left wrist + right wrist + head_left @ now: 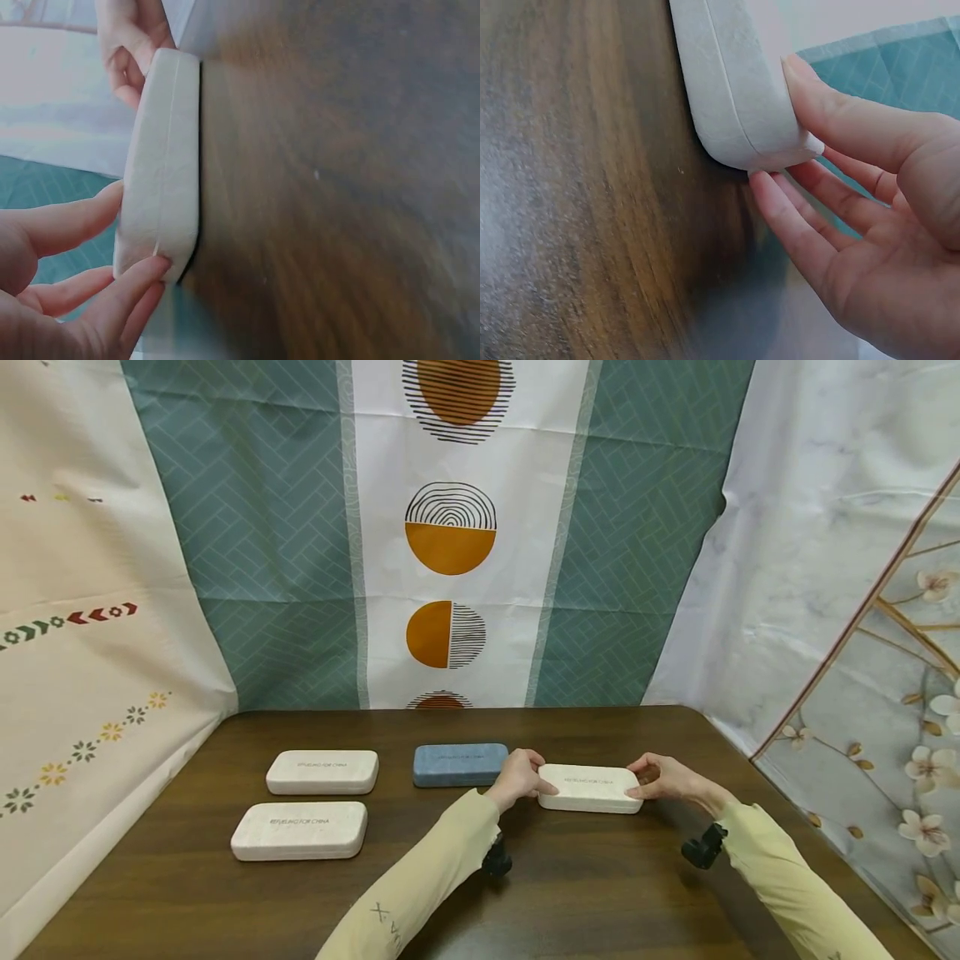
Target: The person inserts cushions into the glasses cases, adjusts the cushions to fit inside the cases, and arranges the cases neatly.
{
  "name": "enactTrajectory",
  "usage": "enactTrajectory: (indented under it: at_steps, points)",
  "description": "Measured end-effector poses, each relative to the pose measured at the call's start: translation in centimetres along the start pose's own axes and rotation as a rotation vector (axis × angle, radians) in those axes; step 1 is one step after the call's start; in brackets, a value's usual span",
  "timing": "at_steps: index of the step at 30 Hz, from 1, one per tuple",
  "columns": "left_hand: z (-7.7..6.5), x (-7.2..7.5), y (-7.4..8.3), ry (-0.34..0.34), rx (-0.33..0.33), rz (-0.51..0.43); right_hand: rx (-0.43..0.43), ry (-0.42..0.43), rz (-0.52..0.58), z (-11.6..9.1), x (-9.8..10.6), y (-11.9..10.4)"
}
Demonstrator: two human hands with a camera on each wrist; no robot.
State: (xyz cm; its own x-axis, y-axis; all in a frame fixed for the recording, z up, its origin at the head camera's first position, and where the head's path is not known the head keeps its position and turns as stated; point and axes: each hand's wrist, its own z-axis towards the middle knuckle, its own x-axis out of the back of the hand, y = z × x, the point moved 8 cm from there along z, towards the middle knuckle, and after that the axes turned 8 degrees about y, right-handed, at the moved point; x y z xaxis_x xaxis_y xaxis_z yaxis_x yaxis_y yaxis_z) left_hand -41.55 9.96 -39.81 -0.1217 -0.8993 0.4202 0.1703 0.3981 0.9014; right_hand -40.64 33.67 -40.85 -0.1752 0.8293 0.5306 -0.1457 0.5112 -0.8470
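Observation:
A white glasses case (588, 788) with rounded corners and printed lettering lies lengthwise across the right half of the table, close over the wood. My left hand (519, 775) grips its left end, thumb near the front edge and fingers round the far side. At the opposite end, my right hand (670, 779) pinches the case between thumb and fingers. In the left wrist view a thin seam runs along the side of the white glasses case (159, 165), and its lid looks closed. The right wrist view shows the right thumb (840, 120) on the top, with fingertips at the end.
Just left of my left hand lies a blue glasses case (459, 766). Farther left, two more white cases lie one behind the other, the rear one (322, 772) and the front one (300, 832). The dark wooden table (570, 893) ends at a patterned curtain (450, 635).

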Motion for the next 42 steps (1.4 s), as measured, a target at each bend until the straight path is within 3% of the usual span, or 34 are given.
enactTrajectory:
  at_steps: [7, 13, 21, 31, 42]
  points:
    - [-1.3, 0.5, 0.4, -0.051, -0.008, 0.070, 0.006, -0.088, 0.019, -0.2, -1.1, -0.7]
    - [-2.1, 1.6, -0.4, -0.118, 0.004, 0.033, 0.046, -0.179, 0.002, -0.2, -2.3, -1.7]
    - [-2.7, 3.6, -1.2, -0.210, -0.041, 0.031, 0.093, -0.285, 0.027, -0.1, -4.5, -2.9]
    - [-3.7, 5.9, -2.1, -0.304, -0.050, 0.062, 0.214, -0.331, -0.057, 0.5, -7.2, -5.7]
    - [-4.7, 9.2, -4.0, -0.421, -0.026, -0.065, 0.191, -0.332, -0.077, 1.2, -10.6, -8.0]
